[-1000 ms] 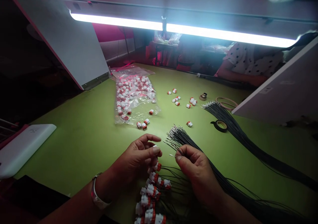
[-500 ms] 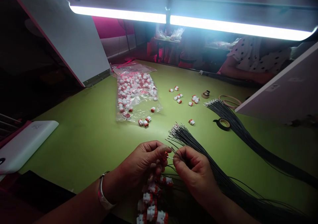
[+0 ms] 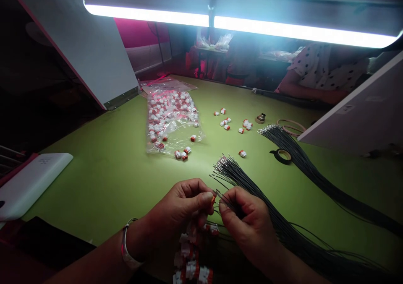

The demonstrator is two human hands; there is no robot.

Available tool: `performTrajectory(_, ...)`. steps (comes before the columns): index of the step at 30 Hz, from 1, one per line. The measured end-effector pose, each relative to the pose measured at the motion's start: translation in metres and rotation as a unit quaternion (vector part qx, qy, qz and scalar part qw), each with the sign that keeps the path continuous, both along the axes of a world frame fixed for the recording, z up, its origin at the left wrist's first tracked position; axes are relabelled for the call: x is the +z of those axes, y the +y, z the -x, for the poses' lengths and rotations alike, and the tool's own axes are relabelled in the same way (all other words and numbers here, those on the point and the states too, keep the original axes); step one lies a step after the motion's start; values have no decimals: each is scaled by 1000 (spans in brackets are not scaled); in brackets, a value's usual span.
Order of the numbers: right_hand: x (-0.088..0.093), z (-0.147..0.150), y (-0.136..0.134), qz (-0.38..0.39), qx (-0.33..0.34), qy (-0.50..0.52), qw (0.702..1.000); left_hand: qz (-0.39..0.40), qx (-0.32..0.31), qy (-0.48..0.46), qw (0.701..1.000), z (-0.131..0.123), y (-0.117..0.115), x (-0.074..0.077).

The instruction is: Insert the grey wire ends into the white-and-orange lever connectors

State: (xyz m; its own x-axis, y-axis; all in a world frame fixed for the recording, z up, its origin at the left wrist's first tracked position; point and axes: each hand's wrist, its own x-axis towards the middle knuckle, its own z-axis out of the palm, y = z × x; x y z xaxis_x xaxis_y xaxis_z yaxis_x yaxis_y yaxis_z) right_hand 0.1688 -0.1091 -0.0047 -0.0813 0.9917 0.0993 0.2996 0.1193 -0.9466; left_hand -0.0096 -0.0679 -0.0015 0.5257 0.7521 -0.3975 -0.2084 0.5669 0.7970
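My left hand (image 3: 179, 206) pinches a small white-and-orange lever wire connector (image 3: 213, 199), mostly hidden by my fingers. My right hand (image 3: 245, 221) grips several thin grey wires (image 3: 225, 198) with bare metal tips, and these tips reach the connector's orange edge. Whether they enter it is hidden. The wires belong to a long bundle (image 3: 252, 191) running under my right wrist. Below my hands lies a row of connectors with wires attached (image 3: 190, 269), partly covered by my left hand.
A clear plastic bag of connectors (image 3: 170, 120) and loose connectors (image 3: 226, 122) lie on the green table (image 3: 103, 191). To the right are a second wire bundle (image 3: 302, 170) and a tape roll (image 3: 281, 156). A co-worker's polka-dot sleeve (image 3: 321, 72) shows at the far side.
My hands have come together, bringing the connector in my left hand up to the wire tips in my right. The view has tilted slightly downward.
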Motion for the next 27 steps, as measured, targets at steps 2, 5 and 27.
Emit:
performTrajectory(2,0,1,0,6,3,7,1000,-4,-8,-6,1000,0,-1,-2)
performTrajectory(5,-1,1,0,19,5,16,1000,-9,-21,-18,1000,-1,-2,-3)
performTrajectory(27,-4,-3,4,11,21,22,999,-91,-6,21,996,1,-5,-4)
